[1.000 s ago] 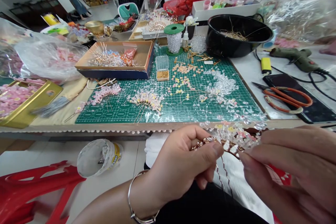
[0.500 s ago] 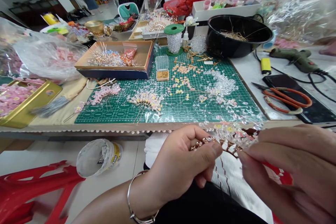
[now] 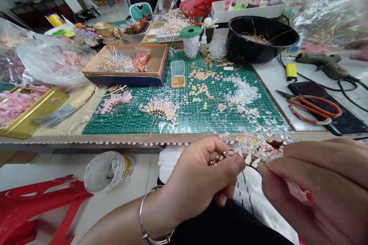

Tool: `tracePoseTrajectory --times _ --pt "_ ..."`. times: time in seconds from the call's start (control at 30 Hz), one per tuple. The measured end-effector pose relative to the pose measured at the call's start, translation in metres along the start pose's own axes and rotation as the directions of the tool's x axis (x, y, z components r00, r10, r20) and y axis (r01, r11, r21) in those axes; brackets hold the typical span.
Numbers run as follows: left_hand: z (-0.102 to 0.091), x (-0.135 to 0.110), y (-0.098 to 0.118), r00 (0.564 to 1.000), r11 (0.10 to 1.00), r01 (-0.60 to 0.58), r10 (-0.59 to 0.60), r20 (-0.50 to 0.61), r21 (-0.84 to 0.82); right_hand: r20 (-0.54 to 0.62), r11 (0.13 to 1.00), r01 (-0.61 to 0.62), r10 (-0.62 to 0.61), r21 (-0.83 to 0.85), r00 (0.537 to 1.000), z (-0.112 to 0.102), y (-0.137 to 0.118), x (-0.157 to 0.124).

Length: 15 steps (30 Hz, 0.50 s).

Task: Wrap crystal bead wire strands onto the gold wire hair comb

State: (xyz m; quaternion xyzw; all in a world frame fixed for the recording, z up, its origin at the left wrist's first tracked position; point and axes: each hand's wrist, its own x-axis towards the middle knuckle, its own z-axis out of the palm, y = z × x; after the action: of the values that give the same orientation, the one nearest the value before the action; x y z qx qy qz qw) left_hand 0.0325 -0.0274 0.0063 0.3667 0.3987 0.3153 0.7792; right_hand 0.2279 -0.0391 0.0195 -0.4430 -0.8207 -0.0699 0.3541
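My left hand point(image 3: 207, 176) is closed, thumb over forefinger, round the left end of a beaded hair comb point(image 3: 258, 147) held in front of the table edge. The comb carries clear, pink and yellow beads on a copper-coloured base, with clear stones along the gripped end. Two wavy metal prongs point(image 3: 247, 193) hang down from it. At the comb's right side, my right hand point(image 3: 322, 183) is closed in a pinch, thumb against fingertips, close by the base. What those fingers pinch is hidden; a thin strand shows below them.
On the green cutting mat point(image 3: 129, 124) lie another beaded comb point(image 3: 161, 111), loose clear beads point(image 3: 243, 90) and a bead spool point(image 3: 191, 44). Orange-handled scissors point(image 3: 316, 109) rest on a phone point(image 3: 347, 120). A black bowl point(image 3: 258, 51) stands behind. A red stool point(image 3: 43, 203) is lower left.
My right hand has shifted slightly left along the comb's base, and the comb has tilted a little. My left hand keeps its hold. A person in the background has moved right.
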Motion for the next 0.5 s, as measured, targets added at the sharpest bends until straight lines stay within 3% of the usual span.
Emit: tracePoseTrajectory --times 0.17,0.3,0.37,0.5 --pt "0.002 -0.001 -0.002 1.000 1.000 -0.014 0.014 -0.001 -0.001 0.010 1.000 0.024 -0.024 -0.010 1.000 0.001 0.001 -0.001" --pt "0.003 0.000 -0.001 0.991 0.994 -0.109 0.108 -0.082 -0.014 0.054 0.992 0.124 -0.122 -0.038 0.991 0.001 0.002 -0.004" --pt "0.002 0.001 -0.001 0.966 0.976 -0.205 0.215 -0.146 0.077 0.057 0.989 0.139 -0.136 -0.052 0.989 0.001 0.000 -0.003" --pt "0.000 0.001 0.000 0.875 0.872 -0.368 0.442 -0.199 0.322 0.046 0.999 0.050 -0.050 0.014 0.998 0.003 -0.010 -0.001"
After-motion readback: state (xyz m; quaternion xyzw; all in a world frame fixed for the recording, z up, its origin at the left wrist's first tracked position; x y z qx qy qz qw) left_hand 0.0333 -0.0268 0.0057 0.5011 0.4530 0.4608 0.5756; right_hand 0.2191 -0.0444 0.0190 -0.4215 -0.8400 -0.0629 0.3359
